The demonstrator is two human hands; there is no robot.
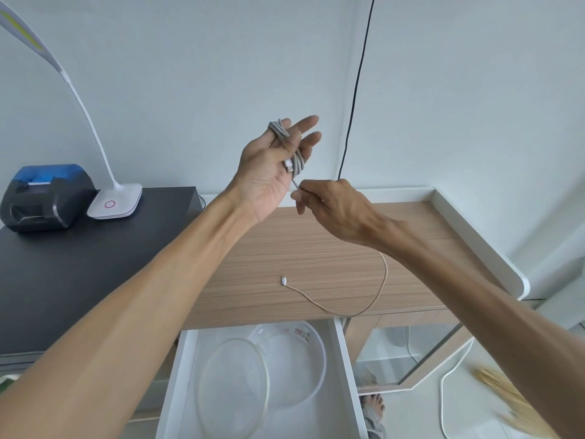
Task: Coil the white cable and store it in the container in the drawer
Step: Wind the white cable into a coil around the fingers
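Coiling white cable (286, 144), no legible writing

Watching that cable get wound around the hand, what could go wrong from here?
The loops of the white cable sit high on the spread fingers of the left hand, so they might slide off and unravel. The loose tail with its plug lies on the wooden top and could snag its edge as the right hand pulls. The container in the open drawer is translucent, so easy to miss.
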